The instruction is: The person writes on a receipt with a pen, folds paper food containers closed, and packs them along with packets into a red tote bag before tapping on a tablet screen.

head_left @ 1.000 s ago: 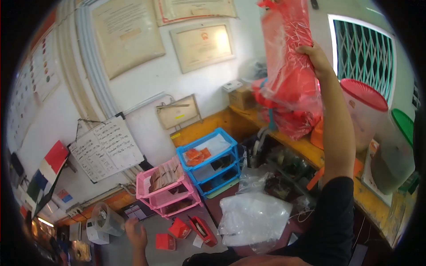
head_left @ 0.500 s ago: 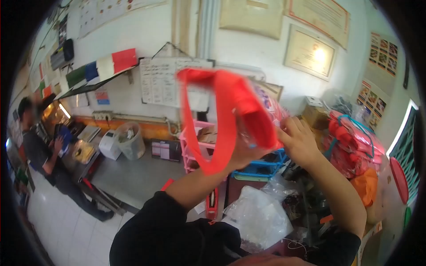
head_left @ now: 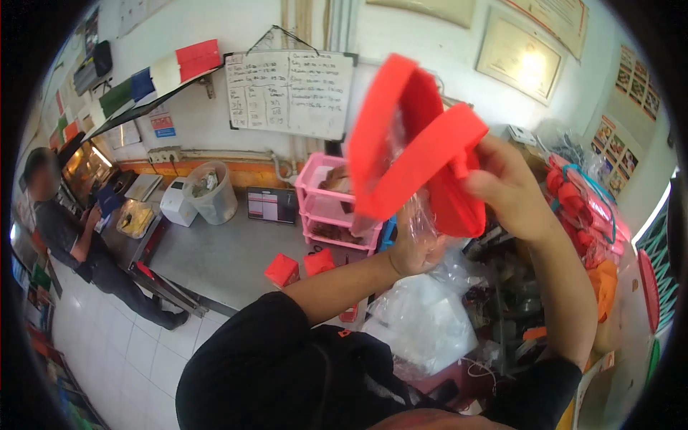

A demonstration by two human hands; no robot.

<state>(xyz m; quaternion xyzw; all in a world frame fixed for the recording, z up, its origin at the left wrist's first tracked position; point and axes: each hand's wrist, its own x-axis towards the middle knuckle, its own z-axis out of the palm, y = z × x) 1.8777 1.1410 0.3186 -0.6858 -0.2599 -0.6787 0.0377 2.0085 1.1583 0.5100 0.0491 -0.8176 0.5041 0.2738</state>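
A red fabric bag with broad strap handles is held up in front of me, tilted, with clear plastic hanging along its lower side. My right hand is closed on the bag's right edge, thumb toward me. Below the bag, my left hand grips it from beneath at the plastic; its fingers are partly hidden behind the bag and plastic. Under my arms lies a white plastic-wrapped bundle. Two small red packets rest on the grey counter left of my left forearm.
A pink tiered rack stands behind the bag, beside a small screen and a translucent bucket. Red bundles tied with blue cord are piled at right. A person stands at the far left counter.
The red bag has moved right and turned, its strap now crossing in front. My right hand has moved slightly right and up with it. The view has shifted, showing the small red packets.
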